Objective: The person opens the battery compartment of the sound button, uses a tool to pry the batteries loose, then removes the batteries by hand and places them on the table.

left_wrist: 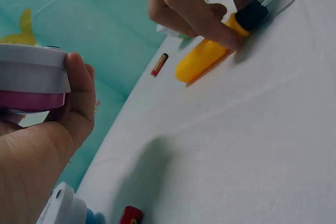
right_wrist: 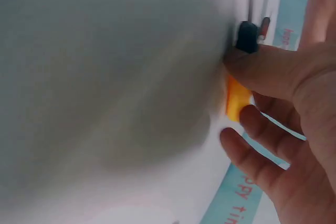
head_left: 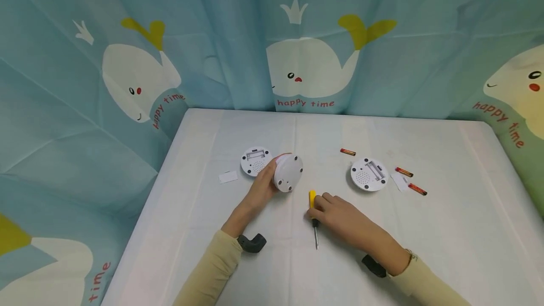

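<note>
My left hand (head_left: 260, 188) grips a round white device (head_left: 289, 173) with a pink band, raised off the table and tilted so its underside with small dark feet shows. In the left wrist view the pink band (left_wrist: 31, 101) sits below the white base. My right hand (head_left: 346, 219) pinches a screwdriver (head_left: 312, 197) by its yellow handle near the black collar. Its metal shaft points toward the table's near edge. Just behind the left hand lies another round white device (head_left: 253, 166), its battery slot facing up.
At the right lies a third white device (head_left: 363, 178) with its battery slot exposed. Orange-and-black batteries (head_left: 348, 152) are scattered around it, beside a white piece (head_left: 399, 182). A small white rectangular piece (head_left: 228, 177) lies at the left. A patterned curtain (head_left: 238, 74) hangs behind the white table (head_left: 272, 268).
</note>
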Motion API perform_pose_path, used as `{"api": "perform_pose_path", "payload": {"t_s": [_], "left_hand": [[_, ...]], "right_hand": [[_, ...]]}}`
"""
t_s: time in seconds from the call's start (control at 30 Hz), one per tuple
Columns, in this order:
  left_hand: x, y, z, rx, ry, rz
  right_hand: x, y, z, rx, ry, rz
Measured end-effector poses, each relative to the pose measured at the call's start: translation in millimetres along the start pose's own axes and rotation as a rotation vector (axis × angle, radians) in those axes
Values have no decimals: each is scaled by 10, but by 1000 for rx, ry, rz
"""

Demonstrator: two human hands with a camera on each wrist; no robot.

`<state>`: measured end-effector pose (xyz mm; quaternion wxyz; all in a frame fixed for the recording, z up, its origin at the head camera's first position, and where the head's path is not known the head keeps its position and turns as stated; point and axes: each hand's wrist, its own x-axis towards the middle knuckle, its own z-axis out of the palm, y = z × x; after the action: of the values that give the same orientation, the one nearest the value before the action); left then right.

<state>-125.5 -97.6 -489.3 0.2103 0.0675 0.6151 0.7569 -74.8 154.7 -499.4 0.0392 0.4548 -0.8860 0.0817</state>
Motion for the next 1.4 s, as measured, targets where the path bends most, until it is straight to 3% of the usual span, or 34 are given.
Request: {"api": "perform_pose_path", "payload": {"t_s": [0.23,0.7,0.87,0.97,1.2,1.4], "left_hand": [[-32,-21,20,-88,-3,-34],[-79,-139,13,-108,-81,-113],[-108,-183,47,-102,-104,-144],[-130,-200,76,-90,-110,-145],[-163,-213,163,-63,-107,-97],[-170,-235,238,12,-114,-26]], "right_hand": [[-62,47,23,-21,67,23],[-105,16,67,25,129,77],[-91,-6,90,89,180,147],[-55,-28,91,203,247,232],[43,-137,-20,647,392,512],[179,-209,-96,881,454,653]]}}
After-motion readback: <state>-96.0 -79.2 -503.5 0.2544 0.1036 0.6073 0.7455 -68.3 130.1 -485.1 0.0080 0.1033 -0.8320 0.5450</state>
